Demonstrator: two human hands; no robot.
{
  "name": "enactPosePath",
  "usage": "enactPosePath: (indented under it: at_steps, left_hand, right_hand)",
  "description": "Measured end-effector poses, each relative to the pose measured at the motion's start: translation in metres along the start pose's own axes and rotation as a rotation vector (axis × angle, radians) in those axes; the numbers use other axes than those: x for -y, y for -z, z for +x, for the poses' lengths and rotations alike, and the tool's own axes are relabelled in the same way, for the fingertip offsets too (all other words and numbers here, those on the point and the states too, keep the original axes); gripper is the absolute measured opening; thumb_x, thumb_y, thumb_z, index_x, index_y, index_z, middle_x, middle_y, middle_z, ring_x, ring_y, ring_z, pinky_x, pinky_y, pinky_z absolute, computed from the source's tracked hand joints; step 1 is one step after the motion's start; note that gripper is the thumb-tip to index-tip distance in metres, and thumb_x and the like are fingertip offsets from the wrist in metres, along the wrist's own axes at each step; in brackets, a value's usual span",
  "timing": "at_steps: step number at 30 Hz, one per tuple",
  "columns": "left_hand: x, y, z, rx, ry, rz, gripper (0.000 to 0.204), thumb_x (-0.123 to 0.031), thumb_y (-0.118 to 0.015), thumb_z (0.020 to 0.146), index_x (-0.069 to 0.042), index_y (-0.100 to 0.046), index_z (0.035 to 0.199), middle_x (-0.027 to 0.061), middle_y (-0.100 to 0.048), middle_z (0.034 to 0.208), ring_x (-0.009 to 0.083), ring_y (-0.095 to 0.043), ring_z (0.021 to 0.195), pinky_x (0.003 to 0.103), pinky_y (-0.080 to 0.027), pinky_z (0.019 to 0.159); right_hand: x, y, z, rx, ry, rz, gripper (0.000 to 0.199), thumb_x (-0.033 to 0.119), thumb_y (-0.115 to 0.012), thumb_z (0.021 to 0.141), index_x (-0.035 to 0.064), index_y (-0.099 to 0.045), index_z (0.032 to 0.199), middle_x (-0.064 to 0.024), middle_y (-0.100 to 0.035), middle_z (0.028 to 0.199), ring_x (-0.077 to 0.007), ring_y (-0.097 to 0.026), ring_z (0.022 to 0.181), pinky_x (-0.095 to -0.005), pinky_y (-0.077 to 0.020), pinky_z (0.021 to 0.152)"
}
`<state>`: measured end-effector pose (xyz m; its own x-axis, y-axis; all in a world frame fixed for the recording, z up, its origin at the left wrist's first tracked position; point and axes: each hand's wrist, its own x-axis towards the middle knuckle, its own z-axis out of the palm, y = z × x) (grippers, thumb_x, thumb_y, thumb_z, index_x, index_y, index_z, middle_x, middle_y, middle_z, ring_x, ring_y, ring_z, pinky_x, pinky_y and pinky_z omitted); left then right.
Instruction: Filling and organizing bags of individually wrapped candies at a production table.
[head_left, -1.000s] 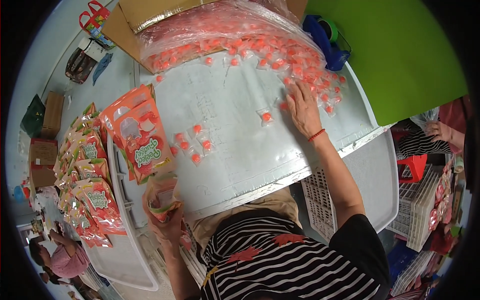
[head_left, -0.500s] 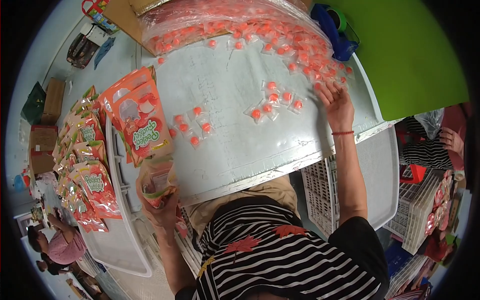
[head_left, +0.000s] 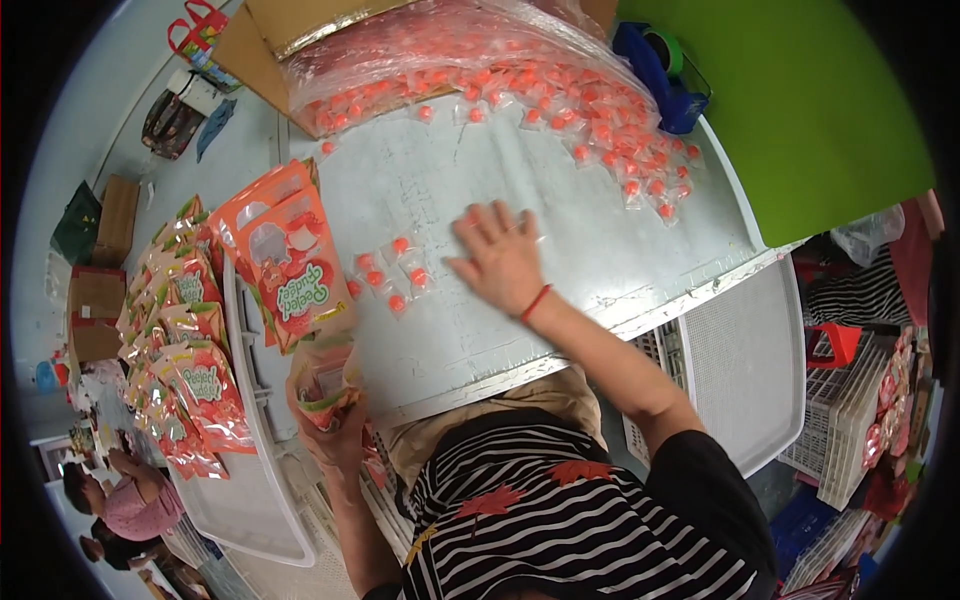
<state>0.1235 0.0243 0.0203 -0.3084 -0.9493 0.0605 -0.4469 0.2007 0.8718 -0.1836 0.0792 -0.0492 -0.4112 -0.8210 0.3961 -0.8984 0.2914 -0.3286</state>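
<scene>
Wrapped candies [head_left: 397, 303] lay grouped near the table [head_left: 470, 350]'s left edge; right hand [head_left: 505, 262], fingers spread wide, had slid over from the back-right pile [head_left: 600, 130], likely bringing more, couldn't tell under palm; left hand [head_left: 332, 445] gripped a pouch [head_left: 322, 385] by the front-left corner

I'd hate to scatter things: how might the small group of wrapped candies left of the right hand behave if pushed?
The wrapped candies would probably slide across the table more than roll, as flattish clear wrappers surround them. They are likely light, being small. Their thin wrapper edges look floppy and may crumple.
</scene>
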Motion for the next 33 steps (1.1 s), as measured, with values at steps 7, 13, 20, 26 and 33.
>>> enactPosePath:
  at_steps: [7,13,20,26,33]
  left_hand:
    - [-0.016,0.000,0.004,-0.016,0.006,0.034,0.078,-0.002,-0.080,0.065,-0.002,-0.039,0.132,0.0115,-0.059,0.105,0.0180,-0.060,0.088,0.030,-0.050,0.077]
    - [0.013,0.003,0.002,-0.091,-0.134,0.075,0.056,0.000,-0.073,0.071,-0.001,-0.046,0.120,0.0063,-0.061,0.083,0.0106,-0.058,0.063,0.023,-0.049,0.056]
    - [-0.007,-0.009,0.013,-0.122,-0.304,0.239,0.062,-0.001,-0.077,0.068,-0.001,-0.046,0.122,0.0066,-0.061,0.086,0.0129,-0.061,0.069,0.024,-0.051,0.062]
    - [0.019,0.006,0.005,-0.058,-0.052,0.129,0.082,-0.003,-0.082,0.064,-0.002,-0.039,0.134,0.0136,-0.059,0.112,0.0194,-0.059,0.099,0.031,-0.048,0.086]
    - [0.012,-0.001,0.005,-0.025,-0.014,0.057,0.081,-0.001,-0.080,0.065,-0.001,-0.038,0.134,0.0120,-0.057,0.114,0.0195,-0.058,0.099,0.031,-0.048,0.086]
  right_hand:
    - [0.009,-0.004,0.031,-0.177,0.092,0.212,0.043,0.030,-0.064,0.081,0.0077,-0.055,0.117,-0.0172,-0.052,0.123,-0.0394,-0.045,0.117,-0.0552,-0.0347,0.094]
    - [-0.144,0.034,0.060,-0.226,-0.193,-0.392,0.049,0.034,-0.055,0.087,0.0021,-0.051,0.124,-0.0200,-0.048,0.132,-0.0376,-0.040,0.124,-0.0515,-0.0318,0.101]
    - [-0.109,0.021,0.033,-0.124,-0.064,-0.286,0.044,0.027,-0.053,0.089,-0.0006,-0.050,0.124,-0.0193,-0.048,0.130,-0.0355,-0.042,0.122,-0.0471,-0.0331,0.100]
    - [-0.131,0.054,0.040,-0.209,-0.565,0.945,0.044,0.027,-0.041,0.098,-0.0014,-0.042,0.132,-0.0180,-0.049,0.131,-0.0312,-0.049,0.120,-0.0413,-0.0368,0.103]
    - [-0.193,0.073,0.036,-0.280,-0.810,1.389,0.040,0.022,-0.039,0.098,-0.0026,-0.041,0.130,-0.0175,-0.052,0.128,-0.0272,-0.052,0.118,-0.0391,-0.0400,0.101]
